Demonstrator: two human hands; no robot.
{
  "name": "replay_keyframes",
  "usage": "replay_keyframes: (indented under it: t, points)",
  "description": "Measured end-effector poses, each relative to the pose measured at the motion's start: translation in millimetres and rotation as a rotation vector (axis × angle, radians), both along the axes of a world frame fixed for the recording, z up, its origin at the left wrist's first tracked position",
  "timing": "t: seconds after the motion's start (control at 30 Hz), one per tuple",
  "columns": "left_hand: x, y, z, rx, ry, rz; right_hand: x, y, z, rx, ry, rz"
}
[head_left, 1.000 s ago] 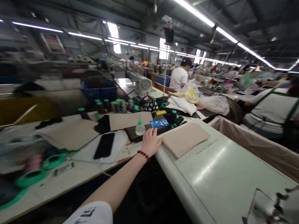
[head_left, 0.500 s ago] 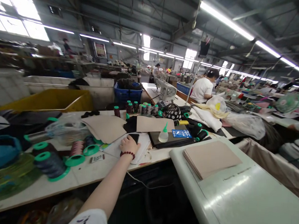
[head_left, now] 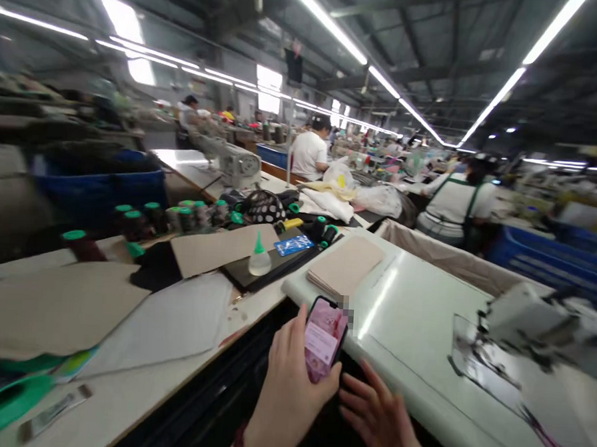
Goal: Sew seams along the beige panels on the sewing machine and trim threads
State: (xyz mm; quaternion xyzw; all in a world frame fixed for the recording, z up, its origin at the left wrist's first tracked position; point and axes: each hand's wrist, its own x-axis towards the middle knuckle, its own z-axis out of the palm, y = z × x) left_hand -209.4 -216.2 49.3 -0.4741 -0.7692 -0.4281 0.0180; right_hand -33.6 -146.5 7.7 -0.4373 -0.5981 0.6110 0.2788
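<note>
My left hand [head_left: 284, 389] holds a lit phone [head_left: 324, 338] upright in front of me, its pink screen facing me. My right hand [head_left: 381, 421] hovers just right of it, fingers spread, holding nothing. Behind the phone lies a stack of tan fabric pieces [head_left: 346, 266] on the pale green sewing table [head_left: 423, 330]. A small glue bottle with a green tip [head_left: 259, 258] stands on a black board to the left.
Sewing machine [head_left: 528, 322] at right. Left bench [head_left: 130, 388] carries tan card sheets [head_left: 48, 307], white paper [head_left: 173, 320], green-based thread spools [head_left: 179, 214] and a blue card [head_left: 293, 244]. Fabric-lined bin [head_left: 441, 254] beyond the table. Other workers sit farther back.
My left hand went from the bench to the black phone, picked it up and brought it in front of me, screen lit. My right hand came into view. The camera swung right.
</note>
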Motion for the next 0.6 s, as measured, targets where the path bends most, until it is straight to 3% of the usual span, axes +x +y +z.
replay_keyframes:
  t: [0.07,0.13,0.27,0.43,0.5,0.6]
  points:
    - [27.3,6.3,-6.0,0.015,-0.042,-0.119,-14.5,-13.4,0.4,-0.400,0.430,0.107]
    - [44.7,9.7,-14.2,0.011,-0.056,-0.183,-26.2,-22.8,2.2,-0.578,0.696,0.164]
    - [53.8,6.5,-24.1,-0.024,-0.081,-0.258,-30.4,-35.1,3.9,-0.695,0.925,0.155]
    - [30.7,-17.0,-30.5,0.051,-0.251,-0.367,-14.7,-26.5,3.9,-0.790,0.981,0.125]
    - [23.2,-26.3,-50.1,0.095,-0.371,-0.449,-8.4,-17.6,6.7,-0.775,1.011,0.092]
    - [26.5,-30.8,-103.9,0.007,-0.595,-0.795,-1.7,-6.1,11.7,-0.732,1.027,0.071]
